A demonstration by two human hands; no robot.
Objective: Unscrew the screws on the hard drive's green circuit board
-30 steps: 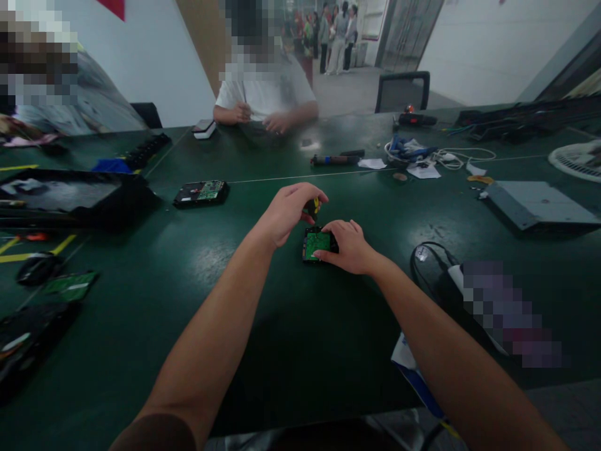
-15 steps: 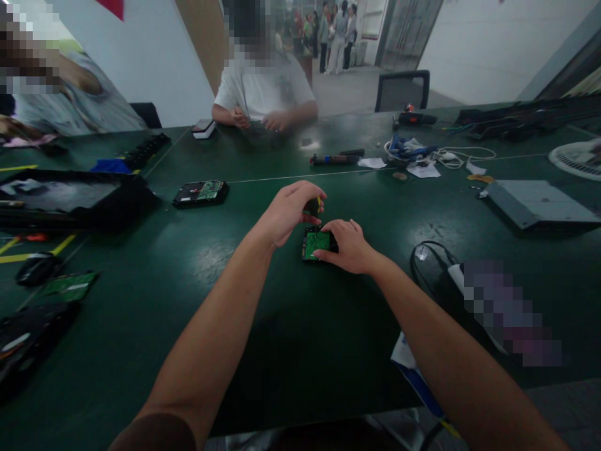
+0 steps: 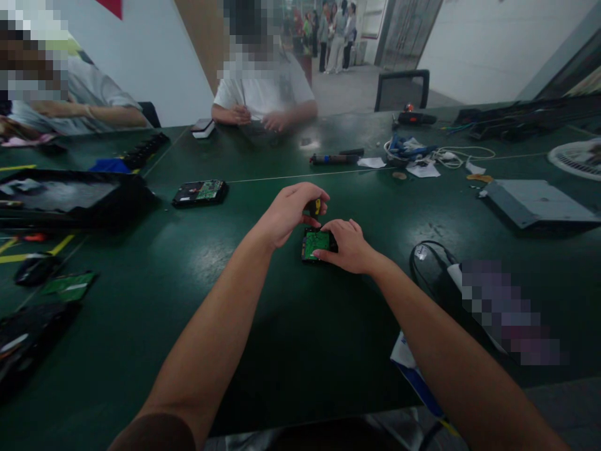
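Observation:
A small hard drive [image 3: 315,245] lies on the dark green table with its green circuit board facing up. My right hand [image 3: 346,245] grips its right side, thumb on the board and fingers along the far edge. Above the drive's far edge, my left hand [image 3: 297,213] is closed around a black and yellow screwdriver handle [image 3: 317,207]. The screwdriver points down toward the board's far edge; its tip is hidden by my fingers, so contact cannot be made out.
Another hard drive [image 3: 200,193] lies farther left. A black tray-like casing [image 3: 75,197], a loose green board [image 3: 70,285] and a black mouse [image 3: 37,269] are at left. At right stand a grey metal box [image 3: 544,203] and a cable [image 3: 429,275]. A person [image 3: 265,94] sits opposite.
My left fingers have shifted slightly on the screwdriver, and more of its yellow part shows. My right hand and the drive stay in place. The person at far left has moved an arm.

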